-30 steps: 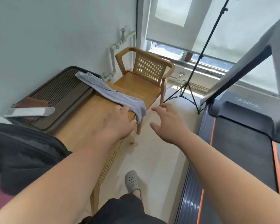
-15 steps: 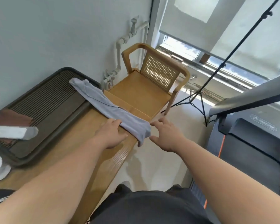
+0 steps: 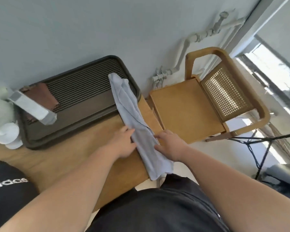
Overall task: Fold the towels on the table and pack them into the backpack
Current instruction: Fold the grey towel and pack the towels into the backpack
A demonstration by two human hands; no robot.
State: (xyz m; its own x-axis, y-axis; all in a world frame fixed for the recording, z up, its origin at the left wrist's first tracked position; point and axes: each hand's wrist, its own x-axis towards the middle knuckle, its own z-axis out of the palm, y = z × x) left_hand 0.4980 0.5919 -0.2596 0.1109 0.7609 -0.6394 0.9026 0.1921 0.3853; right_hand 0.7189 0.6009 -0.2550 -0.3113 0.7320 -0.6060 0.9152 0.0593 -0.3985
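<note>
Left hand (image 3: 124, 144): fingers (image 3: 130, 131) extended and fairly flat, tips touching the left edge of the grey towel (image 3: 137, 124); whether they pinch cloth or only press against it cannot be told. Right hand (image 3: 170, 146): fingers (image 3: 159, 136) curled slightly, resting against the towel's right edge; no closed grip visible, thumb partly tucked under cloth. The towel lies as a long rumpled strip along the right end of the desk (image 3: 84, 148); its far end rests on the dark ribbed tray (image 3: 84, 96), its near end hangs past the desk's front corner. Risks, as judgement: the strip sits right at the desk's edge, so a pull toward the wooden chair (image 3: 199, 106) could slide it to the floor; lifting from the middle could let both ends bunch, giving an uneven fold; dragging the far end off the tray might snag on its raised rim. The grey-and-white box (image 3: 33, 109) lying tilted on the tray, left of the towel, could be knocked if the cloth is swept sideways. Hard to make out: the towel's true width, since it is gathered; the underside of both hands. A black item with white lettering (image 3: 8, 195) left of the towel is cut off by the frame; possibly the backpack, unconfirmed. White objects (image 3: 7, 136) beyond the tray's left end stay unidentified.
</note>
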